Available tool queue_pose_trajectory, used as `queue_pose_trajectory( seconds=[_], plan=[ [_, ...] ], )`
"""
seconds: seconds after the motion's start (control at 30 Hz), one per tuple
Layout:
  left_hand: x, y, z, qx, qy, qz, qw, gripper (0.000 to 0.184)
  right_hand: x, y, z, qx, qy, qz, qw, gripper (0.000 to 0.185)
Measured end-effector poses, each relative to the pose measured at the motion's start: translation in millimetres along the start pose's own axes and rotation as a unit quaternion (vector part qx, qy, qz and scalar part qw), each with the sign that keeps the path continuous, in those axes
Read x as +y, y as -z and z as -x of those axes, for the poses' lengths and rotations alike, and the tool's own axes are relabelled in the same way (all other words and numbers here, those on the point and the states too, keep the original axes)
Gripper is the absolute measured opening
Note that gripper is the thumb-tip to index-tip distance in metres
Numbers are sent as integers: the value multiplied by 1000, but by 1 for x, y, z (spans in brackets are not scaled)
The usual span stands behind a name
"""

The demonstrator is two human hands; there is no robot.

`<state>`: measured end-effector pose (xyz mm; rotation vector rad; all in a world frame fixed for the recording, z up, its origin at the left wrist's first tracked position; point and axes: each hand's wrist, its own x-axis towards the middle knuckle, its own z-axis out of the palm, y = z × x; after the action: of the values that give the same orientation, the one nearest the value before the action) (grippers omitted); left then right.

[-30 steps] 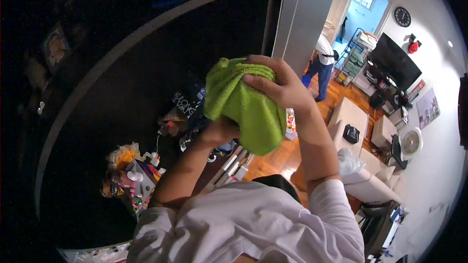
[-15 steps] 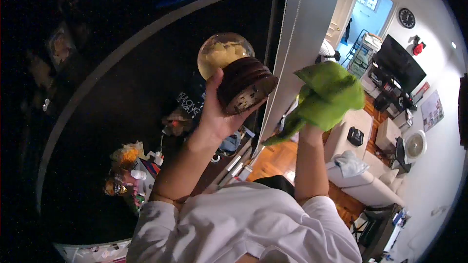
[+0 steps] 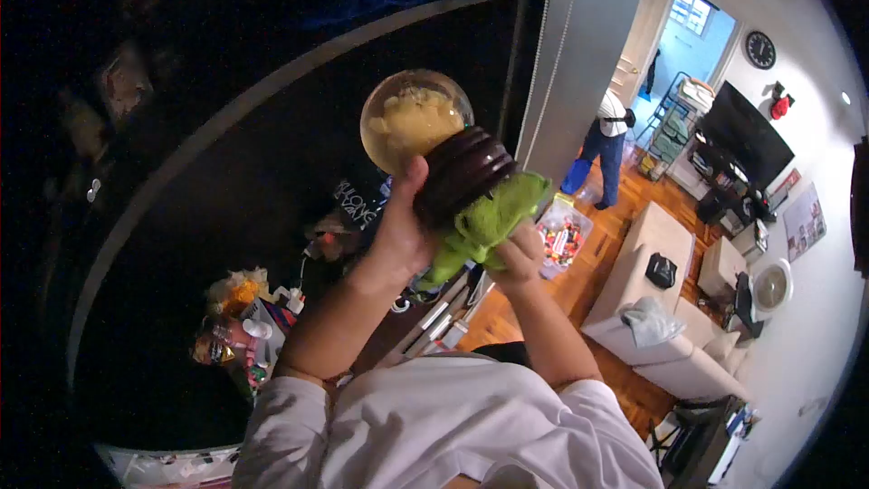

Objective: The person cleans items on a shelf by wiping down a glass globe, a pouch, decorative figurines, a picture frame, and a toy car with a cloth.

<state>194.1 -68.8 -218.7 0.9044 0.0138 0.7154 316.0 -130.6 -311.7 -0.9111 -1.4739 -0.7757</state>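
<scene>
**Green cloth (image 3: pixel 498 217) swung in from the right to meet the globe ornament (image 3: pixel 414 118)**

Half a second ago the cloth hung well apart from the ornament, out to the right, and the underside of the dark base (image 3: pixel 466 172) showed; now the cloth lies bunched against that end and hides it. The ornament itself has barely shifted, its dome on much the same slant.

Nearest is the wearer's white shirt (image 3: pixel 453 417), with both forearms reaching out beyond it. The left hand (image 3: pixel 401 226) grips the ornament by its ringed base, thumb laid along the near side, the other fingers mostly hidden. The right hand (image 3: pixel 520 258) clutches the cloth, its fingertips covered by the folds.

The ornament is held up in front of the dark pane (image 3: pixel 244 172), tilted: its long axis runs from the clear dome at upper left to the base at lower right, the dome pointing away from the right hand.

Farther off, a tub (image 3: pixel 563 240) of colourful pieces sits on the wooden floor beside a pale sofa (image 3: pixel 629 263). Beyond stands a person in blue trousers (image 3: pixel 602 154), hidden largely behind the cloth half a second ago.
</scene>
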Motion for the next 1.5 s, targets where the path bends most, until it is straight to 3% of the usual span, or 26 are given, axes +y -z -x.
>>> queue_pose_trajectory(
  seconds=[0.07,0.13,0.17,0.23,0.3,0.33,0.43,0.57,0.63,0.73,0.83,0.93,1.03,1.07,1.17,1.27,1.3,1.37,1.43,1.5],
  plan=[
    [0,12,0,-38,1,-6,999,85,6,7,-1,51,-52,-3,997,24],
    [-2,21,1,-84,-17,24,996,75,8,13,-8,128,-136,26,982,25],
    [-5,27,3,-105,-24,40,993,70,9,16,-14,129,-176,6,976,36],
    [-12,41,14,-33,15,44,998,74,6,16,-19,136,-279,-100,945,42],
    [-14,44,20,-11,14,-1,1000,74,4,22,-36,0,-150,-148,977,26],
    [-10,43,22,-6,20,-18,1000,74,-19,24,-65,-8,-241,-206,948,25],
    [6,36,30,-9,10,-108,994,75,-6,20,-60,12,-228,-251,941,28],
    [9,27,33,-43,-120,-285,950,71,-10,17,-74,143,-489,-264,819,36],
    [16,24,35,-72,-165,-396,900,68,-15,13,-98,72,-460,-334,820,41],
    [20,19,43,-25,-170,-406,898,62,-17,5,-132,-159,-347,-452,806,52],
    [29,24,53,-3,-157,-414,897,64,-16,-9,-161,-312,-223,-495,779,50],
    [30,31,65,23,-173,-405,897,68,-14,-38,-186,-435,27,-400,807,54],
    [31,46,80,41,-171,-373,911,74,-31,-67,-192,-408,114,-476,771,39],
    [33,50,88,57,-158,-352,921,74,-39,-70,-197,-396,91,-493,769,29],
    [53,55,110,100,-132,-329,930,78,-64,-72,-209,-257,-86,-485,831,25],
    [80,40,133,131,-207,-340,908,81,-90,-100,-265,-66,-129,-542,828,20],
    [88,37,139,128,-224,-348,901,84,-97,-106,-288,-49,-176,-521,834,23],
    [105,32,149,116,-258,-366,887,92,-100,-137,-323,9,-146,-467,872,20],
    [123,25,158,139,-286,-368,874,92,-124,-146,-346,-14,-129,-554,822,18],
    [142,17,167,161,-314,-367,861,91,-127,-179,-359,-21,-103,-555,825,20]
  ],
)
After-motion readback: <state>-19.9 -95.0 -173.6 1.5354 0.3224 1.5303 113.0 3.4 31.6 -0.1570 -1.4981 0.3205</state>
